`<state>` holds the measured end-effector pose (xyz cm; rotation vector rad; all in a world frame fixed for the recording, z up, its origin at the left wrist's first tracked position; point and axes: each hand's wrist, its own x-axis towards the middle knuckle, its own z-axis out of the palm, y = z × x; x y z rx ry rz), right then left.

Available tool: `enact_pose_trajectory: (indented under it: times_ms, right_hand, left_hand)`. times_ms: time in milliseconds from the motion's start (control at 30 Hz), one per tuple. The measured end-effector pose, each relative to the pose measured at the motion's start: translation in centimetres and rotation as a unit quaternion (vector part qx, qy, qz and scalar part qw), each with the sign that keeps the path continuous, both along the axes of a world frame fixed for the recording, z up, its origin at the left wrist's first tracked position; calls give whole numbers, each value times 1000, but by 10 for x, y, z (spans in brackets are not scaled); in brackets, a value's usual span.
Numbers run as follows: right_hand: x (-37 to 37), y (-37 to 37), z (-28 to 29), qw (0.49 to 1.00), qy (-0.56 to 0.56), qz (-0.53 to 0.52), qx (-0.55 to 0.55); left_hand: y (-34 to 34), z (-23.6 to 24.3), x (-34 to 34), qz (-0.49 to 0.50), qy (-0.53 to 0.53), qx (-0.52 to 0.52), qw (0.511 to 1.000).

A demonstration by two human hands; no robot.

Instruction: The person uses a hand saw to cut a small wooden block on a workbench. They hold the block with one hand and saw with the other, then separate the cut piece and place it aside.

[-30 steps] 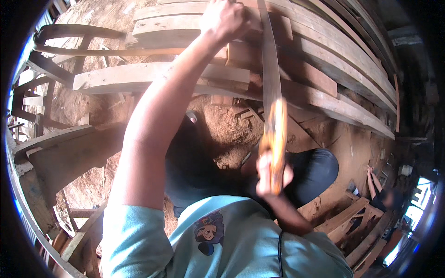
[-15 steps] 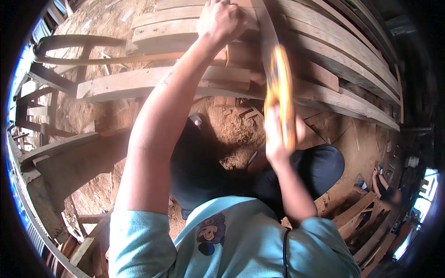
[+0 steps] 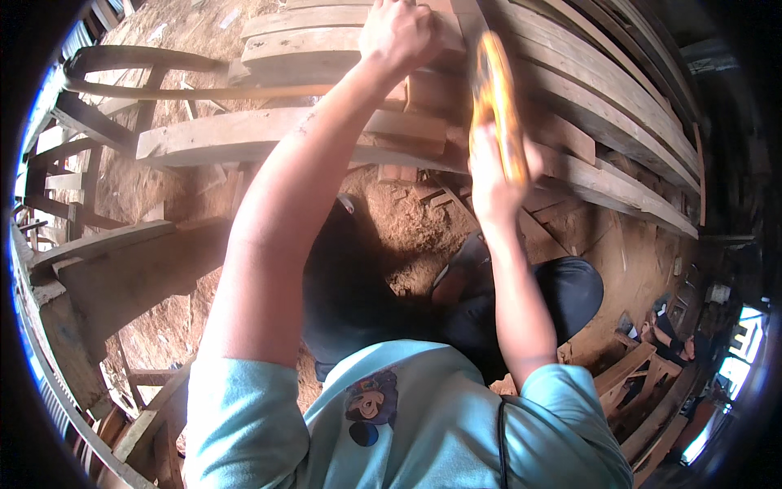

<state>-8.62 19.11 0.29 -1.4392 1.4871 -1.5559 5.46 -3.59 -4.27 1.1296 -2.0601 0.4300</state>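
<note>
My right hand is wrapped round the yellow handle of a handsaw, which is smeared by motion. Its blade points away from me at the top of the view, against the right end of a wooden board. On that board my left hand presses down with curled fingers, just left of the blade. The fingertips are partly hidden at the upper edge. Below the board lies a shorter wooden block, across the nearer beam.
Long planks lie stacked at the right. A curved wooden piece and timber frames stand at the left. Sawdust covers the ground between my legs. Another person sits at the far right near wooden pieces.
My right hand has pushed the handsaw away from me, toward the top of the view. My left hand stays on the board; the view has shifted slightly.
</note>
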Motion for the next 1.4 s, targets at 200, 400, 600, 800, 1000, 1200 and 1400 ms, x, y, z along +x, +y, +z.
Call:
enact_pose_trajectory:
  times_ms: [200,400,600,800,1000,1200,1400]
  right_hand:
    - [-20,123,-47,997,70,-4,-16]
    - [-4,44,-33,996,63,3,-67]
    - [-14,130,-46,999,44,13,-29]
    - [-9,34,-14,1000,-2,-20,-1]
    - [-26,109,-52,993,109,6,-48]
    - [-6,17,-2,1000,2,-20,0]
    - [35,62,-16,988,-76,-103,-88]
  left_hand:
    - [1,6,-9,-18,133,58,989]
    - [1,3,-3,-10,129,48,990]
    - [-19,-19,2,-7,-83,6,997]
    - [-6,-14,-6,-7,167,36,985]
    - [-17,-34,0,76,-117,-274,952]
    - [-8,-13,4,-58,-7,-13,998]
    - [-33,-48,-5,-33,204,-104,973]
